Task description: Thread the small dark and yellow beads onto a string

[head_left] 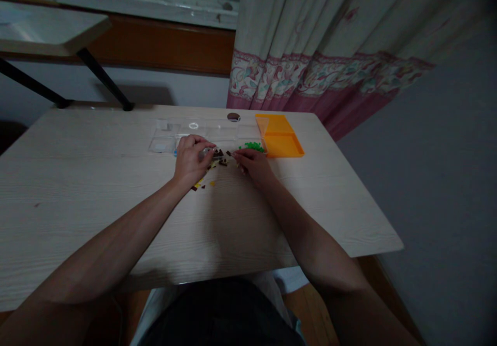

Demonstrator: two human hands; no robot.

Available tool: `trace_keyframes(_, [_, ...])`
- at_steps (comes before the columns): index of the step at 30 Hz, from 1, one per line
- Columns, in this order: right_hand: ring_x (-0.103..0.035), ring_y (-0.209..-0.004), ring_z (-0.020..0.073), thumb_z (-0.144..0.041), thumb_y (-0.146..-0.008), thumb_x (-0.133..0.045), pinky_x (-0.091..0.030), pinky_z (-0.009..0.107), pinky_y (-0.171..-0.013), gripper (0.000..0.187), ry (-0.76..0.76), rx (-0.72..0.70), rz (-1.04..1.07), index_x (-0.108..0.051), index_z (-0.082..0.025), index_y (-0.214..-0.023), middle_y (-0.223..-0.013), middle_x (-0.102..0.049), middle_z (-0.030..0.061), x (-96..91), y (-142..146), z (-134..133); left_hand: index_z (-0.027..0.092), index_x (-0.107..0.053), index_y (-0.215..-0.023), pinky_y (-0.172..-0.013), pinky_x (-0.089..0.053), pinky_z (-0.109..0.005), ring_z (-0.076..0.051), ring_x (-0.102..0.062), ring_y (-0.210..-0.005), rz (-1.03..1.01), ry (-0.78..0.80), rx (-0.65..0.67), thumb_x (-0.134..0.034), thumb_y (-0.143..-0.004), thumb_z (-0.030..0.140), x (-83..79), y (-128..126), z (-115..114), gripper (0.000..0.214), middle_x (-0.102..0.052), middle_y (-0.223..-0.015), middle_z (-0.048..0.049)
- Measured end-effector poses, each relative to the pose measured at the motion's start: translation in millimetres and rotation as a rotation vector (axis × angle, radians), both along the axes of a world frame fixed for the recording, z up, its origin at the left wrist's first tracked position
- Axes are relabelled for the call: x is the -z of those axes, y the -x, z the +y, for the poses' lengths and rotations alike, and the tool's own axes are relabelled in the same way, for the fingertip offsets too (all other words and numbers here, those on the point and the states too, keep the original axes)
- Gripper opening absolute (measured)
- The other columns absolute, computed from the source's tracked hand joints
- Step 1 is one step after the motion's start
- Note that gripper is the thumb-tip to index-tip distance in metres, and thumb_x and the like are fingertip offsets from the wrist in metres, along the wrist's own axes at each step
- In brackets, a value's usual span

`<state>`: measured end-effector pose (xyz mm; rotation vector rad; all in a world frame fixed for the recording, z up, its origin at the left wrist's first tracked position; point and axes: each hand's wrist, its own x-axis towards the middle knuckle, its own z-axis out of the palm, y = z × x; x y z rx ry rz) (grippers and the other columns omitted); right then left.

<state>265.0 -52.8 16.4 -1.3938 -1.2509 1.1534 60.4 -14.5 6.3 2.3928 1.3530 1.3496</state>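
My left hand (pixel 190 158) is curled round a small clear plastic box (pixel 205 152) with dark brown pieces (pixel 219 153) at its right end; its exact shape is partly hidden by the fingers. To the right, my right hand (pixel 254 164) pinches a small dark brown piece (pixel 229 154) between thumb and fingertips. More small brown, cream and yellow pieces (pixel 222 162) lie loose on the table below the two hands. Small green pieces (pixel 252 146) fill a compartment of the clear plastic case (pixel 221 128) just beyond my right hand.
An open orange box (pixel 285 145) sits right of the clear case on the pale wooden table (pixel 116 206). A brown round spot (pixel 233 116) shows near the back edge. At back left stands a raised shelf (pixel 50 30) on black legs. Curtains (pixel 295 51) hang behind.
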Motion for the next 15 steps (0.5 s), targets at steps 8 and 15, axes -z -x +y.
trace_keyframes(8, [-0.041,-0.044,0.0074,-0.048,-0.073,-0.068,-0.031,0.022,-0.045,0.032,-0.005,-0.043,-0.045,-0.07,-0.018,-0.085,-0.052,-0.05,-0.0058,-0.6,-2.3,-0.9,0.025,-0.068,-0.107,-0.093,-0.043,-0.04,-0.023,-0.052,-0.105,0.115,-0.055,0.21,-0.066,-0.085,0.028,-7.5,-3.3,-7.6,0.023,-0.062,-0.106,-0.0058])
trace_keyframes(15, [-0.042,-0.045,0.0081,-0.047,-0.073,-0.068,-0.031,0.022,-0.046,0.031,-0.004,-0.087,-0.055,-0.07,-0.018,-0.085,-0.052,-0.05,-0.0056,-0.7,-3.0,-1.0,0.024,-0.067,-0.11,-0.092,-0.043,-0.04,-0.022,-0.052,-0.103,0.16,-0.061,0.263,-0.063,-0.088,0.034,-9.8,-3.5,-8.4,0.024,-0.062,-0.106,-0.0062])
